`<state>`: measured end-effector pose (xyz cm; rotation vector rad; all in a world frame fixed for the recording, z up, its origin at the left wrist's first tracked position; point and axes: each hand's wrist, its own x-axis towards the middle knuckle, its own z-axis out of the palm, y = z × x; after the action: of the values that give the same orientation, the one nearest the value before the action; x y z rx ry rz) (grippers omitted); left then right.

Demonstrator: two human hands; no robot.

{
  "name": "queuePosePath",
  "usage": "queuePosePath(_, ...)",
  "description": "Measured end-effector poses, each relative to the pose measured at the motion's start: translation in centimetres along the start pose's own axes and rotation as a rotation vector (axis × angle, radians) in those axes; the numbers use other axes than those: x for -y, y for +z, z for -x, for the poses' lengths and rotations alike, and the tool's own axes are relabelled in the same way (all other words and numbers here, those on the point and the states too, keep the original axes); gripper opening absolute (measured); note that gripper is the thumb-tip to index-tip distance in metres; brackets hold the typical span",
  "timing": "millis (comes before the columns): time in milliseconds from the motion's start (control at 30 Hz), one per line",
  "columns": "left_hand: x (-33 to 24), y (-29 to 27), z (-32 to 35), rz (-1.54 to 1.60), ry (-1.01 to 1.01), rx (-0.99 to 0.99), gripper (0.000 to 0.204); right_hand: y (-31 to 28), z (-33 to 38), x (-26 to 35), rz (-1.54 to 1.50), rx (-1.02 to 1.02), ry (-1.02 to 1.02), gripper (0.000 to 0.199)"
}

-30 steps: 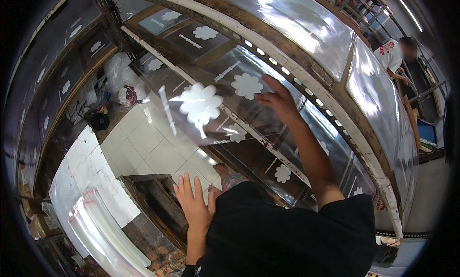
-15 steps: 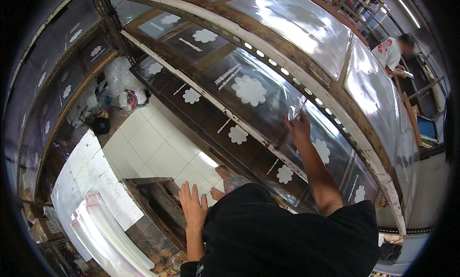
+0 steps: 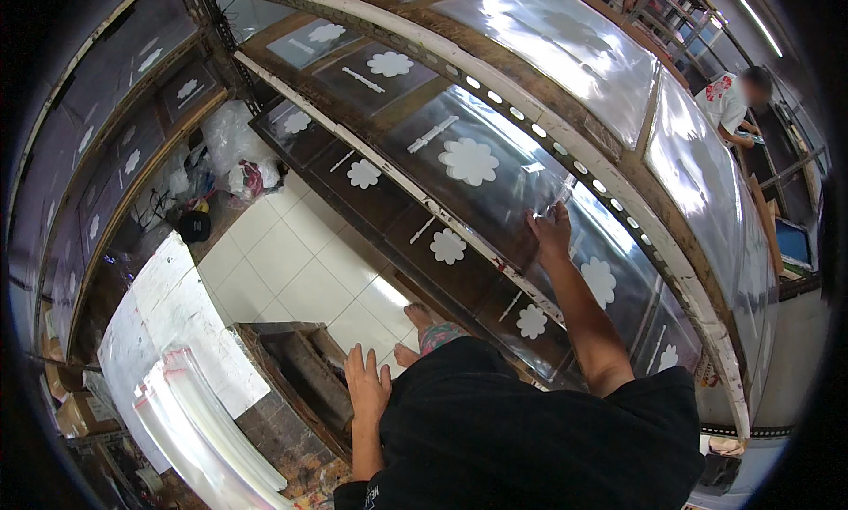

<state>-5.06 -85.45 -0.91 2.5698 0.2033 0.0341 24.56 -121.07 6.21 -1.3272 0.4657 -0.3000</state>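
Observation:
My right hand reaches over a rack shelf and pinches a raised fold of a clear plastic bag lying flat there. A white flower-shaped print and a narrow white strip print show on the plastic. A second flower print lies nearer, beside my right forearm. My left hand is open and holds nothing, its fingers apart, beside an open wooden box.
Stacked clear bags lie on a worktable with white sheets at left. A metal beam crosses above my right hand. Lower racks hold more printed plastic. A person works at the far right.
The view has shifted slightly, so the racks appear a little to the right. My right hand stays at the plastic, its fingers slightly shifted. My left hand appears lower and farther right.

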Motion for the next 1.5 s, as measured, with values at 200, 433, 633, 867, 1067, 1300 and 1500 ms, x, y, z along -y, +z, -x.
queuePosePath(200, 0.3, 0.2, 0.2, 0.001, -0.001, 0.008, 0.045, -3.1, -2.8, -2.3, 0.463, 0.035, -0.136, 0.066)
queuePosePath(433, 0.4, 0.1, 0.1, 0.020, -0.017, 0.015, 0.044, -2.3, -0.1, 1.9, 1.139, -0.077, -0.358, 0.062)
queuePosePath(633, 0.6, 0.1, 0.2, 0.028, -0.008, 0.018, 0.044, -2.9, -0.3, 1.8, 1.420, 0.074, -0.549, 0.055)
queuePosePath(867, 1.2, 0.2, 0.5, 0.034, -0.035, 0.040, 0.044, -1.1, 1.0, 3.3, 1.428, 0.295, -0.400, 0.045)
queuePosePath(1067, 1.2, 0.2, 0.7, 0.037, -0.042, 0.048, 0.044, -1.5, 0.9, 2.7, 1.417, 0.284, -0.460, 0.043)
queuePosePath(1300, 1.4, 0.2, 0.6, 0.064, -0.038, 0.019, 0.043, -0.6, 1.3, 3.2, 1.399, 0.169, -0.593, 0.039)
queuePosePath(1500, 1.5, -0.1, 0.6, 0.070, -0.057, -0.024, 0.041, 4.1, 2.1, 3.8, 0.983, 0.380, -0.742, 0.033)
